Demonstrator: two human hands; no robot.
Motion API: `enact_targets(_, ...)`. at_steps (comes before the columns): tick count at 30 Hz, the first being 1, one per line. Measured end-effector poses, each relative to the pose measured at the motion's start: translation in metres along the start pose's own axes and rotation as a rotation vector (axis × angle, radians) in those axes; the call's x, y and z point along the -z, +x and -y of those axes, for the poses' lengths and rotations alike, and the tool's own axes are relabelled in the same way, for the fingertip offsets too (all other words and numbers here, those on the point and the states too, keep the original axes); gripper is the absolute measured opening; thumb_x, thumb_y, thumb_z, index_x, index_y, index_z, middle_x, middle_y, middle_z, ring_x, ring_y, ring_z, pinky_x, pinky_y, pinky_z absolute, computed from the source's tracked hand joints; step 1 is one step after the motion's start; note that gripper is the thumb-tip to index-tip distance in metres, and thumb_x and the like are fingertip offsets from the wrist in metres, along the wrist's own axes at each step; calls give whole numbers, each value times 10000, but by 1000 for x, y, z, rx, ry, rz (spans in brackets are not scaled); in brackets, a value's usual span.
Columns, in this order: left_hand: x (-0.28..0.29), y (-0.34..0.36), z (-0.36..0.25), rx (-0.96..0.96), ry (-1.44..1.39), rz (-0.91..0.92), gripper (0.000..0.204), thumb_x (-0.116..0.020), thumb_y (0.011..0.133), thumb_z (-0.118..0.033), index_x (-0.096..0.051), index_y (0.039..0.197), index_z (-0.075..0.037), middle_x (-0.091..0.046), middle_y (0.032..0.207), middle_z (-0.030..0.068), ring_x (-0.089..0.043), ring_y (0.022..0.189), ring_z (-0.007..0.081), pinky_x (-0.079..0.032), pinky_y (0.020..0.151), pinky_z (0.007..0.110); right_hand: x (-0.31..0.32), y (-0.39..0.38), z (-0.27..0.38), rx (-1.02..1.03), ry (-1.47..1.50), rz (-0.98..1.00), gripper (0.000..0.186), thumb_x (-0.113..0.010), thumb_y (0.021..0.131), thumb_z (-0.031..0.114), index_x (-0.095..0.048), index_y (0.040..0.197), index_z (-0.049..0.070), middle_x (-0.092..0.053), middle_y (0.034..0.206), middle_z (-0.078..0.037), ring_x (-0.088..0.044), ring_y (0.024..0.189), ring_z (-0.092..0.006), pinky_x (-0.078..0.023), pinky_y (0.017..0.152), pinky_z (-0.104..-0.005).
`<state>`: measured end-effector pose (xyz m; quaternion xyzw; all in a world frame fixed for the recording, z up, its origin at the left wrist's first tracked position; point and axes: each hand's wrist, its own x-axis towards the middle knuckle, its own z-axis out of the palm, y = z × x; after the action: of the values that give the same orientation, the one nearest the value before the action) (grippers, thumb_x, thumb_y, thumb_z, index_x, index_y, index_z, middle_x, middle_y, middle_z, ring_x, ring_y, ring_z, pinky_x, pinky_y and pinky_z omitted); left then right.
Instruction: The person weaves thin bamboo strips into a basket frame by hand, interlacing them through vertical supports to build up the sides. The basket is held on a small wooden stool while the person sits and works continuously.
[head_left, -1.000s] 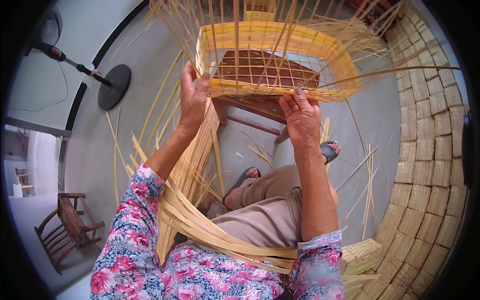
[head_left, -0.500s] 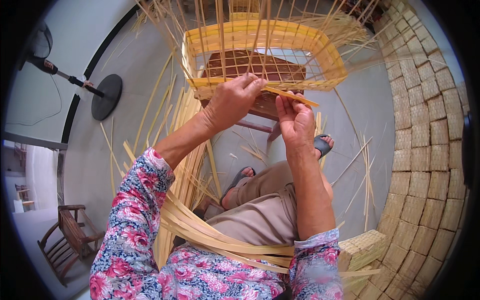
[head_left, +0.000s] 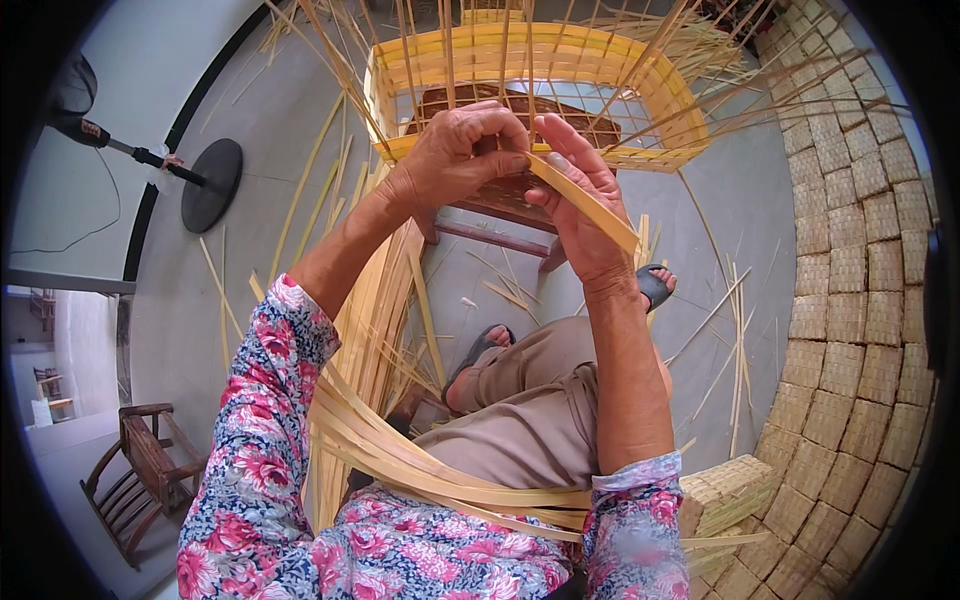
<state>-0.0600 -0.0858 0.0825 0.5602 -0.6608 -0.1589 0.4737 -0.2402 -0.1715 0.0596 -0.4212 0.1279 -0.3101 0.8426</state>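
A half-woven basket [head_left: 676, 100] of yellow bamboo-like strips rests on a dark reddish wooden stool [head_left: 505, 203], its upright stakes rising past the top edge. At its near side my left hand [head_left: 455, 155] pinches one end of a flat yellow strip [head_left: 592, 205] between thumb and fingers. The strip slants down to the right, across the palm of my right hand [head_left: 583, 232]. That hand's fingers are stretched out and apart, lying behind the strip rather than gripping it. The left fingertips partly cover the strip's end.
Long pale strips [head_left: 450, 480] lie across my lap, and a bundle [head_left: 372, 300] stands at my left. Stacked woven blocks [head_left: 850, 330] line the right side. A wooden chair [head_left: 155, 460] and a fan base [head_left: 212, 185] stand at left. Loose strips [head_left: 738, 345] litter the floor.
The strip's free end has swung down and toward me. My right hand has loosened from a pinch, its fingers now extended. The left hand has risen slightly from the basket's near rim.
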Motion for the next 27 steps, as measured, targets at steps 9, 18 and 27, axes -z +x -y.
enact_targets(9, 5, 1, 4, 4, 21, 94, 133, -774, 862, -73, -687, 963, -72, -551, 835, -23, -529, 746, 78, -455, 651, 243, 5, 10, 5, 191, -660, 89, 589, -631, 964, 101, -457, 1520, 190, -493, 1202, -44, -525, 959, -127, -487, 855, -252)
enact_targets(18, 7, -2, 2, 55, -73, 121, 121, -768, 874, -74, -684, 961, -73, -550, 841, -27, -528, 748, 69, -458, 660, 239, 9, 17, -3, 257, -777, 19, 184, -684, 960, 168, -610, 1071, 42, -541, 1075, -52, -529, 850, -123, -489, 782, -270)
enact_targets(27, -7, -1, 7, 71, -81, -41, 126, -769, 892, -120, -681, 939, -43, -583, 829, -17, -546, 727, 60, -465, 629, 235, -2, 4, -9, 202, -236, -360, 168, -590, 1018, 154, -600, 1024, -14, -682, 965, -108, -687, 877, -131, -573, 769, -258)
